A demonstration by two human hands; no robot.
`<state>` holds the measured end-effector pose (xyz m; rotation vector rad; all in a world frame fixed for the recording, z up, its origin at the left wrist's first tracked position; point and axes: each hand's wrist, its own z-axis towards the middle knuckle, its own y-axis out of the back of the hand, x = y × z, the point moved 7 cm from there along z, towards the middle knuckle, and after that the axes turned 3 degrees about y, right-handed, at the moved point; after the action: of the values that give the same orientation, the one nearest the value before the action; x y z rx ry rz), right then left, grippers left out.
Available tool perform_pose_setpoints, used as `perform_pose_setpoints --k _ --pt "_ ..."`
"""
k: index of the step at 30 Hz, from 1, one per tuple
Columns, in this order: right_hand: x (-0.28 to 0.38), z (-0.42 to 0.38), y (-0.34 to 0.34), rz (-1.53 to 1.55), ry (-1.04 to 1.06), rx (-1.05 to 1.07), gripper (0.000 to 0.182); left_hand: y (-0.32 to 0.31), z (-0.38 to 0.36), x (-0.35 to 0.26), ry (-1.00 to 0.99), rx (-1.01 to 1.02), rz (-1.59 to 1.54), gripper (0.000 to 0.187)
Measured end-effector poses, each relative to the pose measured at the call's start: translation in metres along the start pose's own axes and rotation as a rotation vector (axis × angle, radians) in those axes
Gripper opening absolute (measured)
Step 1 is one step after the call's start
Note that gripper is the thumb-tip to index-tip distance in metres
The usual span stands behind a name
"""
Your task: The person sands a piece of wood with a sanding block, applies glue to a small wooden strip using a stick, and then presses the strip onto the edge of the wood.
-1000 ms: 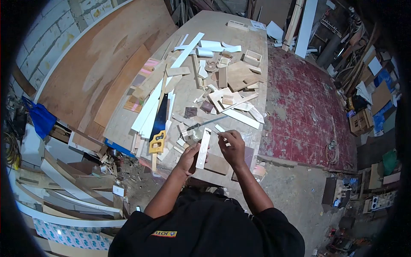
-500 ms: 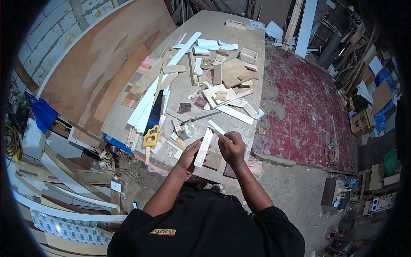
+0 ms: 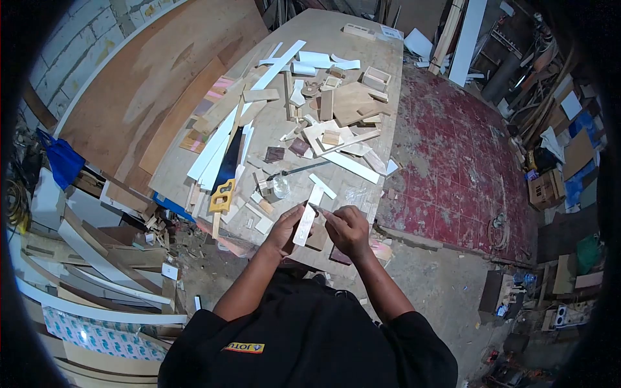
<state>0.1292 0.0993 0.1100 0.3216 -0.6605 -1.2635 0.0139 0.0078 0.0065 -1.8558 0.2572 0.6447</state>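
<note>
My left hand (image 3: 282, 234) is closed around a narrow, pale wooden strip (image 3: 305, 227), held slanting above the near end of the workbench. My right hand (image 3: 349, 230) is pinched, its fingertips at the strip's right edge. Whatever is between those fingers is too small and hidden to name. Just beyond the strip's upper end lies a short white piece (image 3: 323, 186) on the bench. A clear jar (image 3: 281, 188) stands ahead of my left hand. Under the hands, a brown wooden block (image 3: 316, 240) shows in part.
A handsaw with a yellow handle (image 3: 222, 196) lies on the left of the workbench (image 3: 291, 39). Wood offcuts, small wooden boxes (image 3: 376, 78) and long white strips (image 3: 223, 145) cover its middle. A large plywood sheet (image 3: 149, 77) leans at left; red tiled floor (image 3: 453, 155) lies right.
My right fingertips have slid down the strip's edge toward my body, showing more of its upper end. My left hand keeps its hold. The whole view has shifted slightly.
</note>
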Motion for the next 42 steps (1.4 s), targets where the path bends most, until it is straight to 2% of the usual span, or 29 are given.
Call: perform_pose_setpoints --k 3,7,10,12,14,18,24,26,28,31,34,37,40,42 --pt "-0.012 0.006 0.013 -0.005 -0.070 -0.098 0.028 -0.004 0.000 0.001 0.023 -0.017 -0.002 0.034" --pt "-0.027 0.011 0.012 -0.055 -0.105 -0.115 0.027 -0.005 0.007 0.005 0.039 -0.007 0.014 0.034" --pt "-0.019 0.005 0.004 -0.008 -0.114 0.007 0.029 -0.001 0.015 0.007 0.055 -0.018 -0.010 0.037" --pt "-0.009 0.002 0.004 0.044 -0.042 0.047 0.030 0.001 0.018 0.004 0.040 -0.011 0.001 0.039" --pt "-0.009 0.005 0.009 0.048 -0.028 0.032 0.027 -0.002 0.019 0.002 0.041 -0.004 -0.007 0.039" --pt "-0.034 0.011 0.018 -0.049 -0.165 -0.086 0.023 -0.009 0.018 0.002 0.071 -0.002 0.005 0.039" --pt "-0.023 0.003 0.003 0.038 -0.139 0.041 0.019 -0.006 0.021 0.004 0.067 -0.013 0.025 0.043" --pt "-0.023 0.005 0.008 0.087 -0.160 -0.007 0.021 -0.005 0.019 0.004 0.068 -0.019 0.029 0.043" --pt "-0.034 0.008 0.013 -0.019 -0.197 -0.084 0.021 -0.008 0.018 0.004 0.073 -0.021 0.036 0.042" --pt "-0.040 0.008 0.013 -0.065 -0.204 -0.090 0.021 -0.013 0.017 0.002 0.079 0.019 0.040 0.042" --pt "-0.020 -0.002 0.001 0.029 -0.137 0.046 0.019 -0.010 0.019 0.003 0.077 0.019 0.029 0.043" --pt "-0.008 -0.004 0.002 0.085 -0.087 0.084 0.019 -0.004 0.020 0.000 0.064 -0.015 0.035 0.045" --pt "-0.030 0.001 0.013 0.016 -0.215 -0.058 0.020 -0.010 0.016 0.001 0.081 -0.005 0.029 0.043" --pt "-0.042 0.002 0.011 0.011 -0.257 -0.069 0.019 -0.018 0.014 0.000 0.096 0.030 0.025 0.039"
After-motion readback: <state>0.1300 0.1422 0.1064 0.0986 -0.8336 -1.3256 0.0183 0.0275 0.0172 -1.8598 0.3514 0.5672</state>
